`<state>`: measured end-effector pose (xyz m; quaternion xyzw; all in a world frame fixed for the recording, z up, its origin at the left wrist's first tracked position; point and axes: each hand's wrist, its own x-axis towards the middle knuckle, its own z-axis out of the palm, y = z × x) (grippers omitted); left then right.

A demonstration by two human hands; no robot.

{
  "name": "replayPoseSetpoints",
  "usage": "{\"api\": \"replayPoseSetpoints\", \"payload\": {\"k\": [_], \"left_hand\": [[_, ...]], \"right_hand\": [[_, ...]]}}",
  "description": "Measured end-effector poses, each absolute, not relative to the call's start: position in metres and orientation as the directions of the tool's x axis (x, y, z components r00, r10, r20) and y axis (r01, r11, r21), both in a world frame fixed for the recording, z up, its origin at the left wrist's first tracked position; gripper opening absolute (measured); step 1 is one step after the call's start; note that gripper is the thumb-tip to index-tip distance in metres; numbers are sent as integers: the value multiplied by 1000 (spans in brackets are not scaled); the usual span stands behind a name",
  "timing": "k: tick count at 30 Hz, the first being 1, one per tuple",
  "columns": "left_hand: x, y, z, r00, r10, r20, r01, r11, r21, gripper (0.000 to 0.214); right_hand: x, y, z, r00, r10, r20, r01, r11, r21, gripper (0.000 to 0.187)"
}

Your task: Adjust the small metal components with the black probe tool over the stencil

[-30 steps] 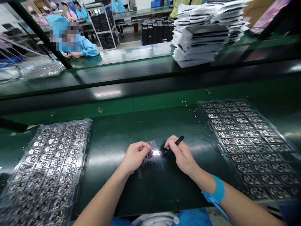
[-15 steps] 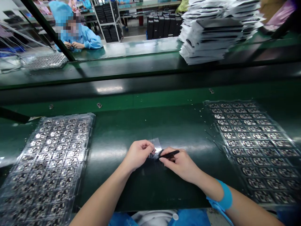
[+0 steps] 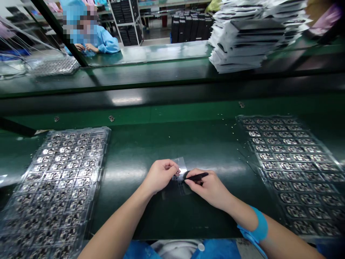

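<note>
We see the left hand (image 3: 161,177) in the lower centre of the frame, its thumb and forefinger pinching a small, dark-and-silver circuit board (image 3: 176,176). That board sits at the fingertips, partly hidden by them, over a thin, clear rectangular plastic sheet (image 3: 186,189) on the glossy dark-green work surface (image 3: 151,144). Just right of it, we find the right hand (image 3: 208,187) with its fingers closed around a slim, black, pen-like tool (image 3: 198,176). The tool's tip points toward the board; we cannot tell whether the two touch. A bright-blue wristband (image 3: 260,223) circles the right wrist at the lower right.

Along the left of the frame we see a clear plastic tray (image 3: 107,130) filled with rows of similar boards, and on the right a second clear plastic tray (image 3: 240,118), likewise filled. Loose boards (image 3: 111,118) lie on the green strip beyond the work surface. At the upper right stands a tall stack of white, flat packages (image 3: 245,45); at the upper left, a co-worker in light-blue clothing (image 3: 107,41) sits at another bench.
</note>
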<state>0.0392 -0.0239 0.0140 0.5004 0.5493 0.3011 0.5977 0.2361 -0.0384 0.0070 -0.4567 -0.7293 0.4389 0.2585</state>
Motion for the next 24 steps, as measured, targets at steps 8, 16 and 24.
{"api": "replayPoseSetpoints", "payload": {"k": [8,16,24], "left_hand": [[40,-24,12,215,908,-359,178,325,929,17],[40,-25,18,227,907,-353,165,322,932,18],[47,-32,24,254,872,-418,42,421,906,19]], "right_hand": [[236,-38,5,-428,899,-93,374,83,-924,11],[239,-32,12,-366,921,-134,152,-83,-985,19],[238,-37,15,-248,969,-5,93,19,-995,19]]}}
